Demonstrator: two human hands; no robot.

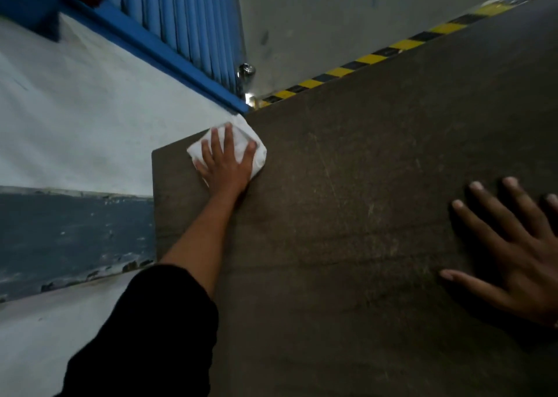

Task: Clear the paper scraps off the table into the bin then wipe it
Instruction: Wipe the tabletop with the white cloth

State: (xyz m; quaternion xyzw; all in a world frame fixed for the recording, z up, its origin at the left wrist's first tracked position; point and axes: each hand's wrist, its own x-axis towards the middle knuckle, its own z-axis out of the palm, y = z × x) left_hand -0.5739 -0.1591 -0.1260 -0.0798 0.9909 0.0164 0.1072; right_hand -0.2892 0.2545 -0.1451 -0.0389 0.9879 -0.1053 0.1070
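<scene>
1. A crumpled white cloth [241,146] lies on the dark table [362,215], at its far left corner, close to both the left edge and the far edge.
2. The left hand [225,162] is pressed flat on top of the cloth with fingers spread, pinning it to the tabletop rather than gripping it; the cloth bulges out past the fingertips and to the right of the hand. The arm reaches out from a black sleeve [145,336].
3. The right hand [513,254] rests open, palm down and fingers splayed, on bare table near the right side of the view, well apart from the cloth and grasping nothing.
4. The tabletop is dark brown and scuffed with pale scratches; the broad stretch between the two hands is bare.
5. Beyond the left edge is a pale wall [75,109] with a dark painted lower band [60,233], and a blue ribbed panel [187,19] in a blue frame.
6. Beyond the far edge, yellow-and-black hazard tape [377,55] runs along the grey floor [332,10].
</scene>
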